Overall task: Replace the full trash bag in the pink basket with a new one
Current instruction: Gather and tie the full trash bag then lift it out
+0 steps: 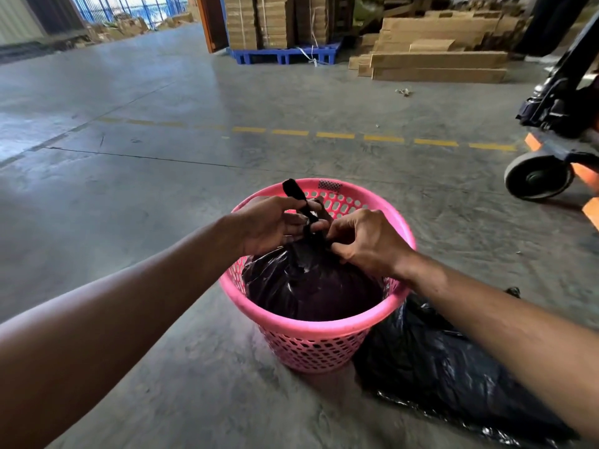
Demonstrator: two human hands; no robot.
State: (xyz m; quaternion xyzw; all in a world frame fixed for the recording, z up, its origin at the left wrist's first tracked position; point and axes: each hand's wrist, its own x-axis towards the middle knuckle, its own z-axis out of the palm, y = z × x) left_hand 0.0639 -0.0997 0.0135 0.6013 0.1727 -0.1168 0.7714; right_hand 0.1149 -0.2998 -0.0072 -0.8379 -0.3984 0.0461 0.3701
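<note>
The pink basket (316,335) stands on the concrete floor (162,189), and the full trash bag (308,286) sits inside it, its black plastic gathered into a twisted neck above the rim. The left hand (269,225) has its grip pressed together around that neck, with a loose black tail (293,191) of the bag sticking up past the fingers. The right hand (366,241) pinches the same neck just beside the left, fingertips curled down onto the plastic (the two hands are nearly touching). A second black bag (437,377) lies crumpled on the floor against the basket's right side. Farther off are a pallet jack (557,124) at the right, stacked cardboard (437,56), and a blue pallet (285,55).
</note>
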